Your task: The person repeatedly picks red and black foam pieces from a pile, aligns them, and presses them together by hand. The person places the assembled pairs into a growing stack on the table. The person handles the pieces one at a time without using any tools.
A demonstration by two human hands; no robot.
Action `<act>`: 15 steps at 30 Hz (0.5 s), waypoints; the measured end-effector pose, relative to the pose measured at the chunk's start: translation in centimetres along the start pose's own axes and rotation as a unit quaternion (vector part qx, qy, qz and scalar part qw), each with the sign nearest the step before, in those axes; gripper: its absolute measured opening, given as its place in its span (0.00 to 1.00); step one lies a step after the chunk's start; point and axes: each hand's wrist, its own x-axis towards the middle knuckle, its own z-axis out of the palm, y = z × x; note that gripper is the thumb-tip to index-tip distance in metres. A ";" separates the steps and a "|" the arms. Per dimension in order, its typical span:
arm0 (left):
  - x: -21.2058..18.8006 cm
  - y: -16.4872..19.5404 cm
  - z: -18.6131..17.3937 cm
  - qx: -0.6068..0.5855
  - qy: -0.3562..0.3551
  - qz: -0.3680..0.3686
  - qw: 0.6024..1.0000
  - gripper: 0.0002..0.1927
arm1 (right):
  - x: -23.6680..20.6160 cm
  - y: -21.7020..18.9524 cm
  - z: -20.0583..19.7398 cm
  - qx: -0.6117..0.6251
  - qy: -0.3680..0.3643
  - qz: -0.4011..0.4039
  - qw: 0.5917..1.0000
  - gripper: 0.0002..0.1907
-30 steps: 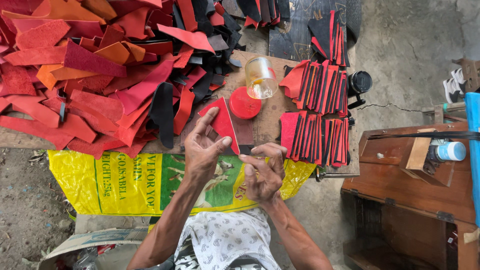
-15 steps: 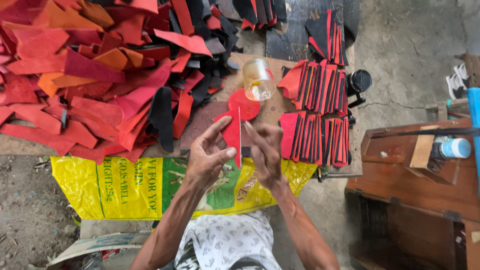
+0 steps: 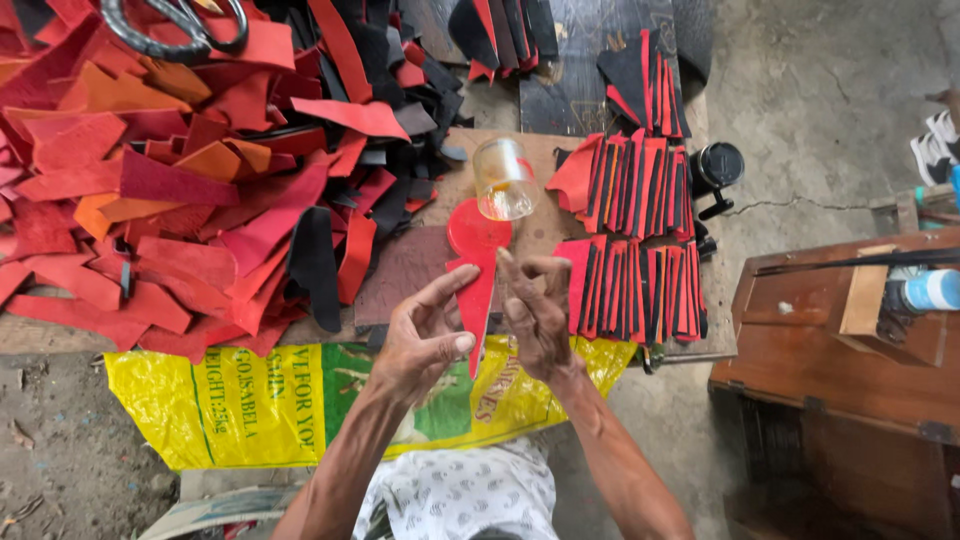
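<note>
In the head view we look down at our 2 bare hands raised together over a low tabletop (image 3: 440, 190). Our left hand (image 3: 425, 335) and right hand (image 3: 535, 310) hold 1 narrow red leather strip (image 3: 476, 305) between them. The strip stands on edge and points down toward us. The left thumb touches its lower part, while the other left fingers (image 3: 448, 285) are spread open. The right hand is curled against the strip's far side, its fingertips bent over the top; we cannot tell how firmly it pinches.

Just beyond our fingertips a round red lid (image 3: 478, 228) lies on the tabletop, with a clear glass jar (image 3: 503, 178) lying tilted right behind it. To the right of the right hand, neat rows of red and black cut pieces (image 3: 640, 270) stand packed side by side. To the left of the left hand spreads a big loose heap of red, orange and black leather scraps (image 3: 190, 190), with black-handled scissors (image 3: 175, 25) at its far edge. Below our hands a yellow and green printed sack (image 3: 250, 400) hangs over the front edge. A brown wooden box (image 3: 840, 350) sits well off to the right.
</note>
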 end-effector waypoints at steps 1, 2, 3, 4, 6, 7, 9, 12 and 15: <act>-0.2 -0.1 0.0 -0.010 -0.004 -0.010 1.000 0.48 | -0.3 -0.1 0.0 -0.014 -0.004 -0.006 1.000 0.23; 0.0 -0.2 0.0 -0.009 0.000 -0.017 1.000 0.48 | -0.3 0.1 -0.1 0.008 0.001 0.017 1.000 0.24; 0.1 -0.3 -0.1 -0.006 0.003 -0.022 1.000 0.48 | -0.3 0.4 -0.2 0.030 0.006 0.036 0.999 0.24; 0.3 -0.3 -0.2 -0.001 0.005 -0.023 1.000 0.49 | -0.3 0.6 -0.2 0.054 0.013 0.052 0.997 0.24; 0.9 -0.4 -0.4 0.001 -0.002 -0.020 1.000 0.48 | -0.4 0.8 -0.4 0.049 0.008 0.036 0.998 0.24; 0.7 -0.6 -0.4 -0.004 0.002 -0.024 1.000 0.48 | -1.0 0.5 -0.6 0.047 0.001 0.037 0.998 0.25; 0.9 -0.7 -0.4 0.021 0.013 -0.025 0.999 0.48 | -1.7 0.2 -0.8 0.031 -0.007 0.044 0.999 0.24; 1.3 -0.8 -0.4 0.056 0.026 -0.006 0.998 0.47 | -2.6 -0.6 -1.1 0.027 -0.017 0.047 0.998 0.21; 1.5 -0.5 -0.1 0.114 0.025 0.022 0.993 0.45 | -2.6 -1.1 -1.3 0.037 -0.006 0.045 0.998 0.21</act>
